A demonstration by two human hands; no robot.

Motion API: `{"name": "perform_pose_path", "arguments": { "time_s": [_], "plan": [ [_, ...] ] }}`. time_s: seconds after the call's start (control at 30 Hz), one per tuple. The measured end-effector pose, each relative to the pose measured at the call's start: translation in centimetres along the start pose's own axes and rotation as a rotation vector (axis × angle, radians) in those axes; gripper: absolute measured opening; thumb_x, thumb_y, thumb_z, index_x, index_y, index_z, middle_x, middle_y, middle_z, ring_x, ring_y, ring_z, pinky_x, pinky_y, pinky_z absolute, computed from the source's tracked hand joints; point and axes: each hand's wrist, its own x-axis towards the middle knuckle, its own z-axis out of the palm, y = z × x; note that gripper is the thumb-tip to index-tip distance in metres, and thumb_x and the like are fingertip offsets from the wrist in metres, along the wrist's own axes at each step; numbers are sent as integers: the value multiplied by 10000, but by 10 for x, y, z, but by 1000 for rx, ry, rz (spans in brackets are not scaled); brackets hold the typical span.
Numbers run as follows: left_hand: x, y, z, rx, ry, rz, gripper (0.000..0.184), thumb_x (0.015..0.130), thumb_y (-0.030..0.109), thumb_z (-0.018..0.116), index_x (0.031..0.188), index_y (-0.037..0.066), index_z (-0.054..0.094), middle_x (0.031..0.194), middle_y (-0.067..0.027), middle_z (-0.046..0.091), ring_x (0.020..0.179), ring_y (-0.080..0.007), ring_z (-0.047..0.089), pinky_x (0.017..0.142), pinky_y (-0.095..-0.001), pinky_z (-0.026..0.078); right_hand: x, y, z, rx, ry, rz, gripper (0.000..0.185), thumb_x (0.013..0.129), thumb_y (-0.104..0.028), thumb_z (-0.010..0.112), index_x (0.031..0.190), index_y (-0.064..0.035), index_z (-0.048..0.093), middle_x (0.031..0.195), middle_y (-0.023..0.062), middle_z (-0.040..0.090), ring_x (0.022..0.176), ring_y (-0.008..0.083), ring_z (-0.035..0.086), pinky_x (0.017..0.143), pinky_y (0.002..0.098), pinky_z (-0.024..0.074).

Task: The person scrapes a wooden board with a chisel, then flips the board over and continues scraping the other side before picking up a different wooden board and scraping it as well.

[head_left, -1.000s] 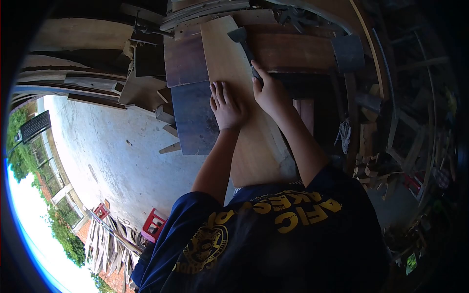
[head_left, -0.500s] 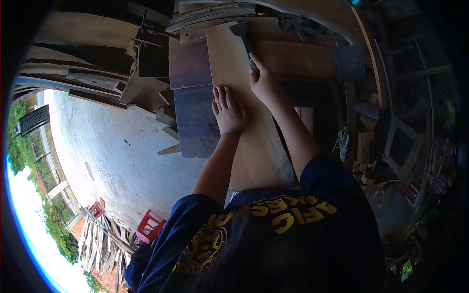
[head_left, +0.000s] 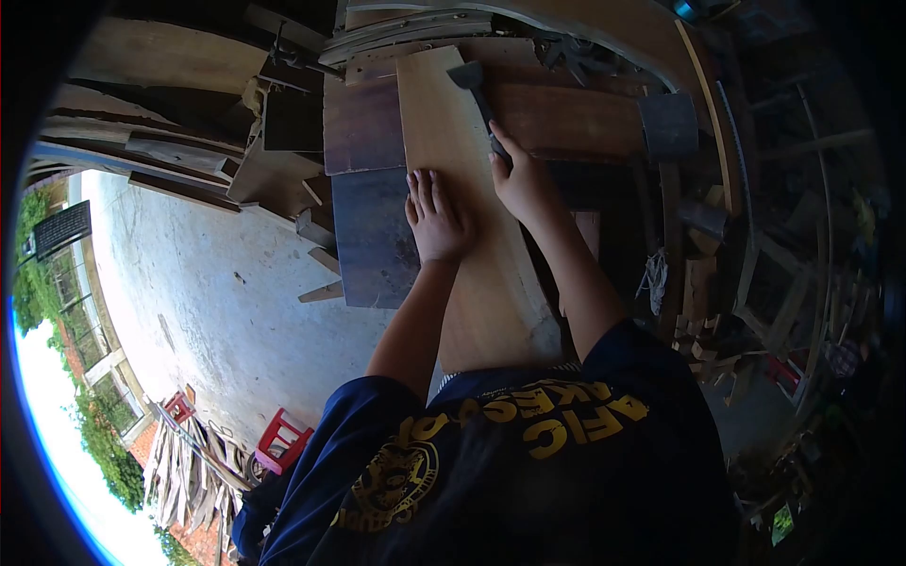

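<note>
Right hand point(head_left: 525, 189) gripping dark, wide-bladed scraper point(head_left: 465, 75) by right edge of long pale wooden board point(head_left: 486, 292); left hand point(head_left: 440, 228) open, palm down on board. Keep blade low, fingers clear

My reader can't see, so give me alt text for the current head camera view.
A person's right hand holds a broad-bladed tool at the edge of a long pale board; the left hand lies flat on the board. Other boards lie at upper left.
</note>
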Motion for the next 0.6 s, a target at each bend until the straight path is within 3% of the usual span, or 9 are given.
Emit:
{"name": "perform_pose_path", "arguments": {
  "time_s": [0.07,0.27,0.33,0.47,0.53,0.6],
  "plan": [
    [3,1,1,-10,-2,-5,643,851,252,463,1404,-12,267,1477,-219,233,1399,-354,157,1081,-502,194,4,-5,-4,0,13,-47,441,906,-208,514,1334,-118,453,1092,276,582,1052,413,545,873,412,469],
    [-2,3,2,2,-11,0,667,839,266,471,1398,-35,266,1476,-236,223,1400,-365,149,1095,-499,162,27,-12,-12,-73,-96,105,436,899,-186,535,1326,-127,469,1097,260,590,1046,403,561,890,412,463],
    [1,1,0,-3,-28,-10,667,840,266,470,1399,-35,264,1478,-235,218,1400,-364,147,1095,-499,162,19,-3,-9,-40,-17,-63,437,896,-174,539,1326,-136,470,1102,251,593,1038,398,567,877,414,469],
    [0,2,1,-11,2,-7,650,848,262,458,1409,-6,266,1478,-219,232,1400,-355,156,1083,-503,185,19,11,-8,-23,-40,-63,431,896,-171,538,1321,-141,475,1114,234,595,1036,392,569,855,412,479],
    [1,2,-1,7,-14,-15,651,850,264,456,1410,-5,263,1481,-218,228,1400,-356,156,1083,-502,185,40,3,-7,-121,-69,1,437,886,-216,535,1319,-208,477,949,202,645,854,387,629,765,461,503],
    [3,-2,0,16,-8,-5,652,850,266,456,1411,-3,262,1481,-218,227,1400,-354,156,1083,-502,187,44,20,-1,-103,-5,-105,436,886,-217,536,1318,-209,479,956,196,641,847,378,628,758,456,505]
  ]
}}
